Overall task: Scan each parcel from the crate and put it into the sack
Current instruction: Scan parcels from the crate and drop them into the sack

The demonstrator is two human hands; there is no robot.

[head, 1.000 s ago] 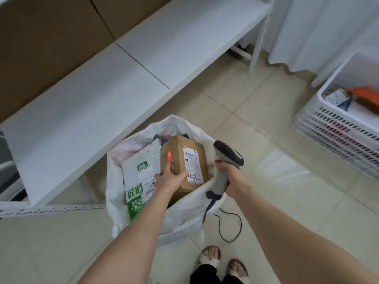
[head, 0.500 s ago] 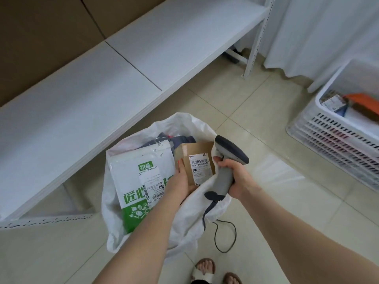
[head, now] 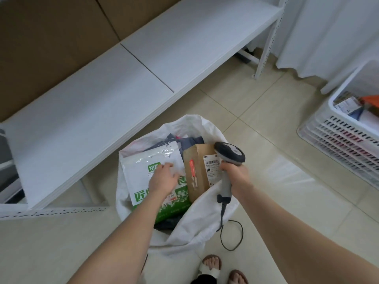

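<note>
Brown cardboard marks the parcel of this step: a small box (head: 194, 173) stands on edge inside the white sack (head: 205, 228), leaning against the sack's right wall with its printed label facing up. Neither hand grips it, so it looks delivered. The left hand (head: 162, 179) is spread with loose fingers above the green and white pouch (head: 135, 167) that lies flat beside the box; it holds nothing, and I cannot tell whether it touches the pouch. The right hand (head: 235, 175) is wrapped round the grip of the grey scanner (head: 229, 153), kept upright over the sack's right rim, probably so that it is ready for the next label; its cable (head: 235, 236) trails down to the tiled floor (head: 287, 181). The sack stands open on the floor just in front of the white shelf's (head: 102, 99) front edge, its mouth wide so that parcels can drop in. Behind the pouch and the box it also holds some dark grey bags. The white slatted crate (head: 336, 136), well apart at the right, holds more parcels, among them an orange one (head: 371, 100), so more scanning seems left.
</note>
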